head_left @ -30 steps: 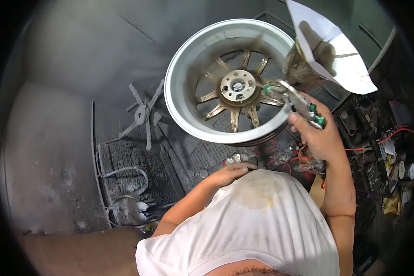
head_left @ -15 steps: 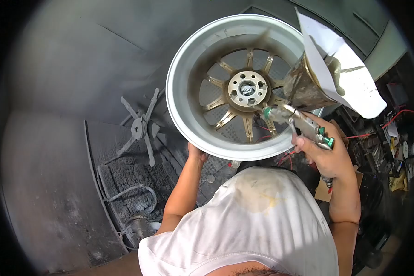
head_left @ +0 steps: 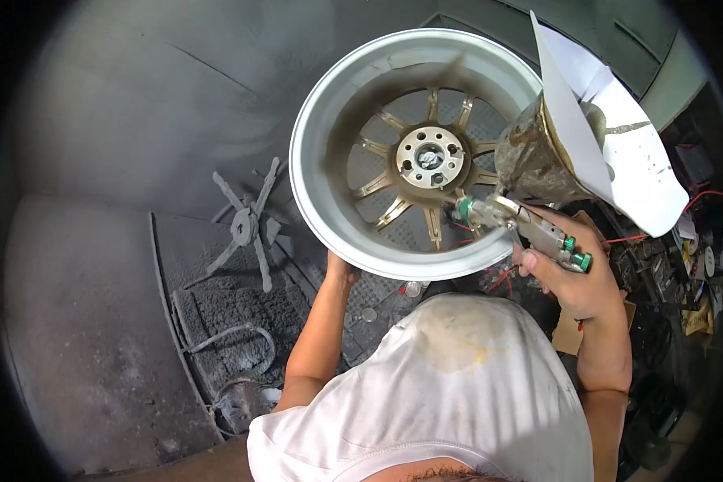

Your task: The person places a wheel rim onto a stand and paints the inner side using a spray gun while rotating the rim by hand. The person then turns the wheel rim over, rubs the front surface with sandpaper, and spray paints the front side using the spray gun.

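Two hands, one wheel, one spray gun, one cup, one paper funnel, one shirt and one stand share the scene.

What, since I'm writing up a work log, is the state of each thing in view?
Spray gun: held, nozzle toward the wheel; whether it is spraying, I can't tell.
Right hand: closed around the gun.
Left hand: at the wheel's near edge, fingers mostly hidden.
Wheel: raised off the floor, spokes gold-brown.
Cup: grimy outside.
White sheet: flared at the cup's mouth, stained.
Shirt: stained.
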`<state>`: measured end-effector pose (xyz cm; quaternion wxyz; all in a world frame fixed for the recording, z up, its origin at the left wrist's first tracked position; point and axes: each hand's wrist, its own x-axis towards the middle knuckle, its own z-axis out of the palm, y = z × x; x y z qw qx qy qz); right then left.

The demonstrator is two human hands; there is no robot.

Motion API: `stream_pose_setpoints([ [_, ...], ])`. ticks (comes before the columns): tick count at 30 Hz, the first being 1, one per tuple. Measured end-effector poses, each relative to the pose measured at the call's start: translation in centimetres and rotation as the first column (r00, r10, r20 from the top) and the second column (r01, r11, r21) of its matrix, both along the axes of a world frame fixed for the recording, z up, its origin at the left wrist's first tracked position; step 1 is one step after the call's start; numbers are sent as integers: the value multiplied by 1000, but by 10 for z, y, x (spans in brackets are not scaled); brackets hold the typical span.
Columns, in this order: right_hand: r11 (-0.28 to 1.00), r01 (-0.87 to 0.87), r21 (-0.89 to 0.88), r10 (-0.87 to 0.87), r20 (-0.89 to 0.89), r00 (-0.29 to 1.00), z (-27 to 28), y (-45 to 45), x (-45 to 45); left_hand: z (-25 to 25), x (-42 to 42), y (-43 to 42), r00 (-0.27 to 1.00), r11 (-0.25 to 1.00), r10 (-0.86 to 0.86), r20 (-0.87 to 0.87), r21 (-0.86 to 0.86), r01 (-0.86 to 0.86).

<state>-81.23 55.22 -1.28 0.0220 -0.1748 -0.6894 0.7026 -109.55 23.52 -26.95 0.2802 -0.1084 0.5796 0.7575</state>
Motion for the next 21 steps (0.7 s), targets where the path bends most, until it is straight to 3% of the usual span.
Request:
stream_pose_setpoints([
  [2, 989, 57, 139, -30, -184, 982, -18, 1, -3, 5, 9, 4, 1000, 1000, 8, -16, 4, -8],
  [8, 965, 252, 76, -240, -140, 960, -12, 19, -6, -1, 32, 1, 990, 992, 62, 125, -121, -47],
  [10, 947, 307, 89, -291, -159, 943, -13, 22, -5, 20, 58, 15, 999, 999, 17, 36, -33, -16],
  [14, 880, 447, 162, -408, -228, 884, -20, 30, -8, 21, 85, 18, 995, 998, -47, 89, -35, 50],
  [15, 863, 471, 180, -445, -171, 879, -21, 32, -8, 25, 94, 23, 992, 999, -23, 120, -23, 26],
  [18, 903, 412, 121, -401, -106, 910, -15, 25, -5, 17, 116, 30, 991, 999, 6, 134, 42, -11],
  [20, 932, 354, 79, -338, -163, 927, -13, 18, -4, -5, 124, 20, 971, 975, -159, 179, 184, 126],
  [21, 962, 267, 52, -258, -142, 956, -5, 13, -2, 17, 133, 32, 971, 975, -155, 179, 188, 121],
])
